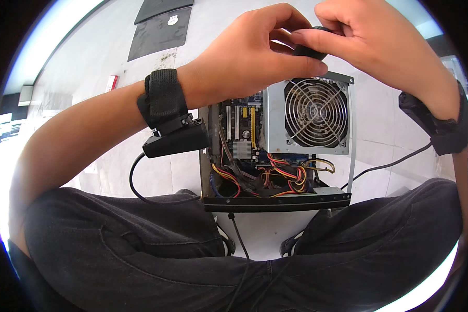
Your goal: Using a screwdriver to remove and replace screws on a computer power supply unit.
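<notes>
From where I sit, looking down through the head camera, I have both hands together at the far side of the case (275, 204). My left hand (262, 52) grasps a small black piece (313, 50), thumb on the near side and fingers curled over the far side. My right hand (356, 26) pinches the same piece from the right, its thumb laid across it. The fingers cover so much of it that I can't tell what it is. It sits up past the far edge of the power supply (276, 125).

The case lies with its inside showing, on the pale floor (385, 125) between my bent legs (130, 223). The power supply fills its far right part, with a dusty fan (318, 112) behind a round wire grille. To its left I see the board (239, 125) with its slots and a finned heatsink (241, 150). Red, yellow and black wires (296, 177) bunch along the near side. Well beyond, at upper left, lie two dark panels (158, 34); nearer my left forearm is a small red item (113, 82). A black strap (165, 96) wraps my left wrist.
</notes>
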### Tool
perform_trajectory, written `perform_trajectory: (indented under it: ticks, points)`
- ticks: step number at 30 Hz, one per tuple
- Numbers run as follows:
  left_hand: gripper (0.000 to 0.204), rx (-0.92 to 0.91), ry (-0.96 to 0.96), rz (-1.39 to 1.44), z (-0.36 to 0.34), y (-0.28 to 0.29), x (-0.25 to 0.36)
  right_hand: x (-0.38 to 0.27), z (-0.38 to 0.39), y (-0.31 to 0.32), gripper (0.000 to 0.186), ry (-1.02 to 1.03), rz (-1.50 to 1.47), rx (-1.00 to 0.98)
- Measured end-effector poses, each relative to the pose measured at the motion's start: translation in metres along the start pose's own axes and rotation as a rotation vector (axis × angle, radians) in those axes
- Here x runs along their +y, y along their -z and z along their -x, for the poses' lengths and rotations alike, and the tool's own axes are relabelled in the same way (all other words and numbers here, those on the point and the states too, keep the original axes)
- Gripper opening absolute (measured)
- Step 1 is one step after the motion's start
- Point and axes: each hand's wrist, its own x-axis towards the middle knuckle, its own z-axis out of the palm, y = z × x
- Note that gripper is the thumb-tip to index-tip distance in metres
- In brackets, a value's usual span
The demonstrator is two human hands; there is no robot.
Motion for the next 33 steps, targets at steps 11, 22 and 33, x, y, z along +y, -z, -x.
perform_trajectory:
  ticks: [11, 22, 33]
  points:
    - [0.041, 0.071, -0.06, 0.299, -0.003, -0.007, -0.025, -0.001, 0.005, -0.003, 0.035, 0.324, -0.212, 0.14]
    - [0.033, 0.177, -0.131, 0.049, -0.005, -0.015, -0.025, -0.002, 0.012, 0.008, 0.029, 0.205, -0.231, 0.019]
    - [0.034, 0.187, -0.116, 0.015, -0.006, -0.01, -0.013, -0.005, 0.026, -0.005, 0.028, 0.176, -0.065, 0.205]
